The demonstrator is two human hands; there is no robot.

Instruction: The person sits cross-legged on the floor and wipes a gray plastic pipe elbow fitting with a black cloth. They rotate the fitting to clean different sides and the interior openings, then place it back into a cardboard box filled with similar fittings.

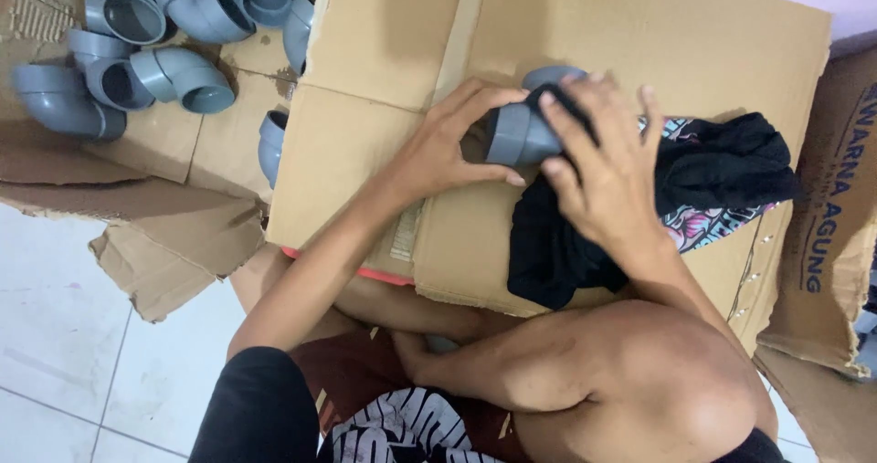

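A grey plastic pipe elbow lies on a flat sheet of cardboard across my lap. My left hand grips the elbow's open end from the left. My right hand presses a black cloth against the elbow's right side and top. The cloth trails down over the cardboard, and part of it has a coloured pattern. The far half of the elbow is hidden under my right hand and the cloth.
Several grey pipe elbows lie in a heap on torn cardboard at the upper left. One more elbow peeks out beside the sheet's left edge. A printed cardboard box stands at the right. White floor tiles show at the lower left.
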